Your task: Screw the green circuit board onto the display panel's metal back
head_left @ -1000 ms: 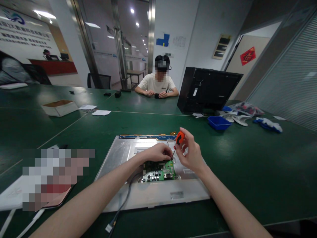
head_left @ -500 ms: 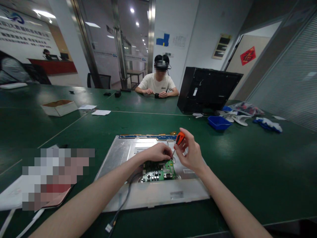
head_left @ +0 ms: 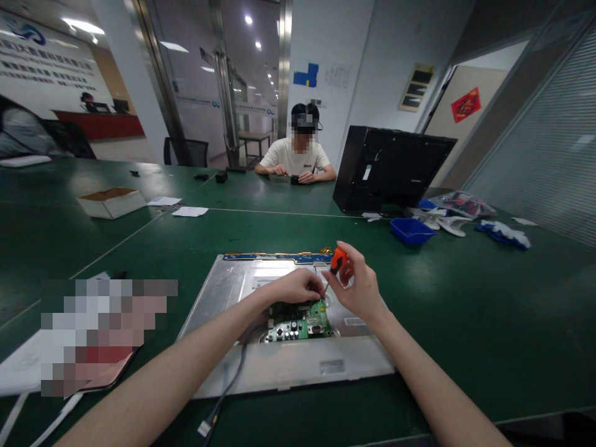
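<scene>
An orange and black screwdriver (head_left: 338, 261) is in my right hand (head_left: 361, 285), its handle pinched in the fingers and its shaft slanting down to the upper right corner of a green circuit board (head_left: 305, 326). My left hand (head_left: 300, 287) lies over the board's upper part, fingers closed at the screwdriver's tip; whether they hold anything there is hidden. The board sits on a silver metal display panel (head_left: 223, 360) with a blue strip board (head_left: 279, 257) along its far edge. A dark cable (head_left: 239, 366) with a white plug runs off the panel's near side.
On the green table (head_left: 488, 323) a black monitor housing (head_left: 395, 171) stands at the back right, beside a blue tray (head_left: 412, 231) and gloves (head_left: 503, 234). An open box (head_left: 112, 203) is at the left. A co-worker (head_left: 298, 155) sits opposite, handling a small black thing.
The screwdriver's handle has turned a little in my right hand, and its fingers have shifted slightly. My left hand and the board have stayed in place.
</scene>
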`<state>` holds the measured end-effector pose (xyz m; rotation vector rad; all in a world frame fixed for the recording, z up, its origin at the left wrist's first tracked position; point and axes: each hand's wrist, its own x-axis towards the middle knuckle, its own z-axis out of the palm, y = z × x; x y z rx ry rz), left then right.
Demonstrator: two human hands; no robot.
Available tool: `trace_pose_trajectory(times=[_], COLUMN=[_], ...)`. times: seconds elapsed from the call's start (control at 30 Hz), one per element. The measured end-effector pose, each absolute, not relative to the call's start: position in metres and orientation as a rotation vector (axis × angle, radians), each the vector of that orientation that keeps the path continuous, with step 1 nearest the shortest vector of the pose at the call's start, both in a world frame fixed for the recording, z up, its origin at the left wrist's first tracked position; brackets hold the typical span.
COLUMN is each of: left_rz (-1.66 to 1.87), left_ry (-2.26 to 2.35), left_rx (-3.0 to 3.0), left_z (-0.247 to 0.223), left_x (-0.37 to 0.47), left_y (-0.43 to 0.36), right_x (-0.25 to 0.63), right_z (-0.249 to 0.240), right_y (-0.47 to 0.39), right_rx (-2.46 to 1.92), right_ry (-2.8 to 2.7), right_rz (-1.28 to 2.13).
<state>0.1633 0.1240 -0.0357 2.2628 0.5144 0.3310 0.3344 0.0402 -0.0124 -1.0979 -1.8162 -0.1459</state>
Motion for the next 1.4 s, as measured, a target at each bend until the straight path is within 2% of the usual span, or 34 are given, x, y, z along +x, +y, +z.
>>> trace_pose_trajectory(times=[0.17, 0.43, 0.67, 0.93, 1.23, 1.4], left_rz=[0.308, 0.305, 0.296, 0.317, 0.295, 0.308], left_ry=[0.534, 0.540, 0.546, 0.540, 0.556, 0.534], left_rx=[2.254, 2.236, 2.222, 2.250, 2.215, 2.221], left_z=[-0.0354, -0.0349, -0.0359, -0.0387, -0.0364, -0.0375], left_x=[0.1639, 0.1643, 0.1642, 0.1641, 0.1648, 0.1645], left_y=[0.1237, 0.1227, 0.1240, 0.1248, 0.1243, 0.1253], right_x=[0.3325, 0.3338, 0.3338, 0.3330, 0.3342, 0.3327], right_z=[-0.0113, -0.0151, -0.0123, -0.0160, -0.0103, -0.0098], right_y=[0.0383, 0.0430, 0.0388, 0.0425, 0.0380, 0.0393], right_rx=[-1.092, -1.107, -1.075, -1.091, -1.091, -1.106], right_ry=[-1.829, -1.791, -1.852, -1.795, -1.849, -1.816], right_rz=[-0.065, -0.193, -0.086, -0.196, -0.067, -0.130])
